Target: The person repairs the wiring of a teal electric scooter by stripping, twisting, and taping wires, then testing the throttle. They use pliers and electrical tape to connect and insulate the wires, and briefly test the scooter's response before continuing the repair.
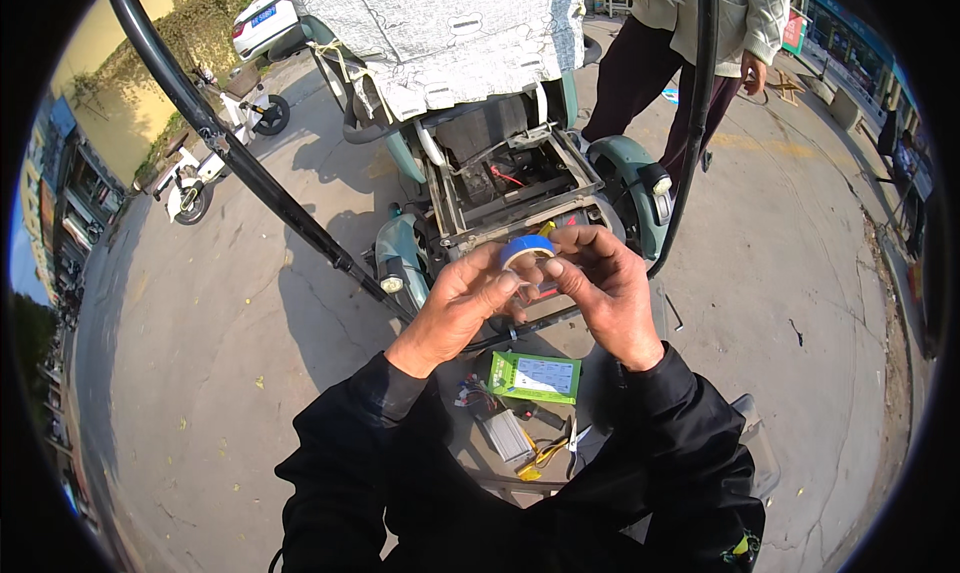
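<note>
Between my hands, over the front of the small vehicle, is a roll of blue tape (524,248). My left hand (458,301) has its fingers closed around the left side of the ring. At the ring's right edge, the thumb and curled fingers of my right hand (607,291) pinch the tape; their exact grip is partly hidden. Beyond the hands stands the vehicle's open metal frame (520,213), with a red wire (507,176) inside. Below them lie a green box (535,377) with a white label, a silver finned metal unit (507,436) and loose wires (475,391).
Black roof bars (270,198) rise on both sides of the vehicle. A quilted white cover (450,33) hangs over its seat. To the right of it stands a person (655,63). Yellow-handled pliers (545,455) lie near my knees. White scooters (215,148) are at far left.
</note>
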The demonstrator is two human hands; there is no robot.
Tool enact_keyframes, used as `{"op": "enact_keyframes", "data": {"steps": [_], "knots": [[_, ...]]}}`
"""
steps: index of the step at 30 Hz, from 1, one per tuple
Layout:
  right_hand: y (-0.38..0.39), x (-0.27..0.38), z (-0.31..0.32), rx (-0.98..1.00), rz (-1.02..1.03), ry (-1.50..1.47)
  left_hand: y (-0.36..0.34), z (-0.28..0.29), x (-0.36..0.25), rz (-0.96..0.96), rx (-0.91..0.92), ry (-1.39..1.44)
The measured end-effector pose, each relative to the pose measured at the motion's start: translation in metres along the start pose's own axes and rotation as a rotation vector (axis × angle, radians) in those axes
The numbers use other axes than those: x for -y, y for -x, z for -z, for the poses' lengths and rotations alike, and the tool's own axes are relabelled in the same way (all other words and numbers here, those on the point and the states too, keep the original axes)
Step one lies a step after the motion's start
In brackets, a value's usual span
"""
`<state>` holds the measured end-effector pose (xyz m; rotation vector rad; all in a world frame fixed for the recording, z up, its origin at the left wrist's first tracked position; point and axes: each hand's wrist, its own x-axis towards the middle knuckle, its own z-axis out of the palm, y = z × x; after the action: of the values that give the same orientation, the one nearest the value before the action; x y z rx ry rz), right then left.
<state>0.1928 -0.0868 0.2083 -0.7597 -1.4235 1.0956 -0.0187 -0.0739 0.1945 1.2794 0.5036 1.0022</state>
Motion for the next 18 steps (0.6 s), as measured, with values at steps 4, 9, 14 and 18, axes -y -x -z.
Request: {"op": "enact_keyframes", "data": {"steps": [4,9,14,18], "knots": [[-0.032,-0.040,0.010,-0.015,0.057,0.209,-0.031,0.033,0.024,-0.117,-0.008,-0.153],[-0.048,-0.091,0.008,-0.128,0.103,0.266,-0.051,0.050,0.066,-0.127,-0.089,-0.256],[-0.050,-0.109,0.010,-0.133,0.233,0.544,-0.055,0.060,0.082,-0.116,-0.237,-0.397],[-0.051,-0.111,0.010,-0.149,0.229,0.622,-0.056,0.067,0.083,-0.145,-0.250,-0.674]]}}
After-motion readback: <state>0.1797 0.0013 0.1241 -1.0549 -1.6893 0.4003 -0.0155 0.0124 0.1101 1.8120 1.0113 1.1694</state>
